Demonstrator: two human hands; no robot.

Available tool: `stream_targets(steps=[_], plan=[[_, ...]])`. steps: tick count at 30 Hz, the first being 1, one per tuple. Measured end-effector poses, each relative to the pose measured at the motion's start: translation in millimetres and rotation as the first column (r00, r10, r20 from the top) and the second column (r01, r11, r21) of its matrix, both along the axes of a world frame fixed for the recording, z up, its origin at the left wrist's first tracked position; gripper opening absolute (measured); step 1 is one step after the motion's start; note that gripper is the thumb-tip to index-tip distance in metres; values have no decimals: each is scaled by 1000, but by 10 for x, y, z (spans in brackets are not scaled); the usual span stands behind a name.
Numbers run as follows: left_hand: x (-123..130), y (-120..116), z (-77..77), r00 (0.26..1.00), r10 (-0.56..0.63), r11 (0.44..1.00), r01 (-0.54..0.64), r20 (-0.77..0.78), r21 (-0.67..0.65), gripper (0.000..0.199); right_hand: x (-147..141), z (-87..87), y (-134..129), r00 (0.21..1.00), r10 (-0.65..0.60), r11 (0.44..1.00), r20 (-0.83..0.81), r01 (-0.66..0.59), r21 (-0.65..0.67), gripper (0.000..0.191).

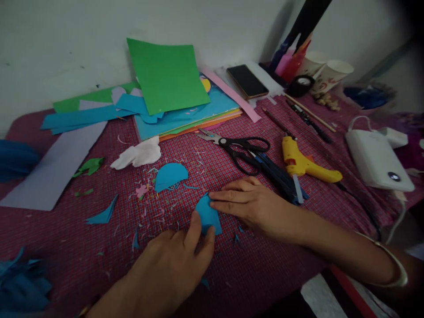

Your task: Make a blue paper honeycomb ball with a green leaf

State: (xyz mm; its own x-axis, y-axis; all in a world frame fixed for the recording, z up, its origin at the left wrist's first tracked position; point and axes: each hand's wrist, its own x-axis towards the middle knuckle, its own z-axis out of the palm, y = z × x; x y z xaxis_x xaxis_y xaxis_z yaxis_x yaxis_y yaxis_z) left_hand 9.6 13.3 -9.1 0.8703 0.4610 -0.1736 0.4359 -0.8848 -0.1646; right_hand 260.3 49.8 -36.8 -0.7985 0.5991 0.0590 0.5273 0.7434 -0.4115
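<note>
Works with both hands on a small blue paper cutout [209,215], lying on the desk [89,243] directly between left hand [172,260] and right hand [261,207]. Touches the cutout's left edge with the left index fingertip and its lower edge with the left thumb, keeping finger and thumb spread apart. Rests the fingertips of the right hand on the upper right part of the same cutout, with fingers straight and close together, palm down.

Has a blue semicircular paper cutout [170,176] just beyond the left fingertips, surrounded by thin paper shreds, with a crumpled white tissue [141,154] behind it. Has black-handled scissors [223,141] lying with blades parted beyond the right hand, their lower handle near a bundle of dark blue strips [281,180]. Has a yellow hot glue gun [300,162] to the right of that bundle, with a translucent glue stick [297,189] projecting from it.

Shows farther back a green paper sheet [170,79] on top of stacked coloured paper [212,110], a pink paper strip [236,97] and a smartphone [247,81]. Shows at far right a white power bank [376,157], and at left a lavender paper strip [54,172] lying flat
</note>
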Motion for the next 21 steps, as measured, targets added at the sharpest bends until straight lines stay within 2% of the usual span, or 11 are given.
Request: stream_targets(steps=[3, 7, 10, 12, 14, 16, 18, 19, 21], plan=[[7, -7, -35, 999, 31, 999, -31, 16, -12, 50, -4, -23, -13, 1000, 2, 999, 2, -2, 35, 44], [-15, -5, -76, 996, 86, 996, -85, 34, -27, 58, -13, 44, -35, 997, 76, 997, -32, -75, 9, 36], [-58, 65, -59, 980, 173, 970, -153, 96, -188, 54, -29, 106, -53, 988, 128, 991, -80, -131, -29, 29], [-93, 150, -46, 912, 332, 899, -228, 241, -373, 46, -36, 133, -67, 984, 141, 989, -108, -145, -31, 27], [-112, 251, -48, 724, 553, 777, -269, 412, -569, 33, -39, 147, -83, 985, 130, 991, -110, -132, -20, 28], [-99, 345, -65, 573, 718, 635, -305, 396, -710, 22, -42, 151, -99, 991, 105, 994, -82, -106, -7, 31], [-49, 414, -88, 509, 808, 507, -344, 297, -790, 16, -47, 147, -114, 995, 87, 996, -43, -86, 9, 31], [-13, 436, -100, 489, 830, 474, -365, 268, -802, 13, -49, 142, -121, 996, 85, 996, -30, -84, 19, 30], [74, 460, -123, 445, 859, 448, -410, 254, -795, 8, -53, 126, -133, 996, 85, 996, -20, -84, 42, 29]])
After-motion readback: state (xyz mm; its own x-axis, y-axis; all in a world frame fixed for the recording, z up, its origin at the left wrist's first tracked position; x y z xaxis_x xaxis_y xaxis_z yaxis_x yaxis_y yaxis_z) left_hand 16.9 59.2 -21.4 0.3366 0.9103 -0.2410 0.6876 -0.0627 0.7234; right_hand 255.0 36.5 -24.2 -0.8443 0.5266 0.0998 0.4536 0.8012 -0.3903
